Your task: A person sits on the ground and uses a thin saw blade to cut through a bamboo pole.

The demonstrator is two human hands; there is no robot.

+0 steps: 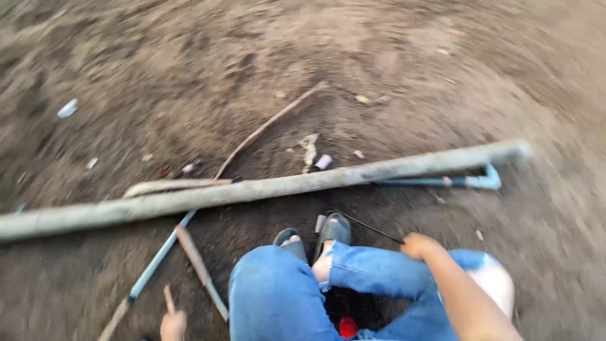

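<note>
A person in torn blue jeans [278, 290] and dark sandals [333, 228] crouches on bare, loose soil. The right hand [418, 245] is clenched on a thin dark rod [369, 226] that slants up and left toward the sandals. The left hand [172, 323], low in frame, grips a short brown stick [168, 299] pointing upward. Just ahead of both hands, a long, rough grey pole [265, 187] lies across the ground, its long axis rising slightly rightward.

A long pole [252, 189] lies across the dirt ground [189, 63] before the person's feet [315, 237]. A thin stick [268, 126] lies behind it, a pipe [442, 182] under its right end.
</note>
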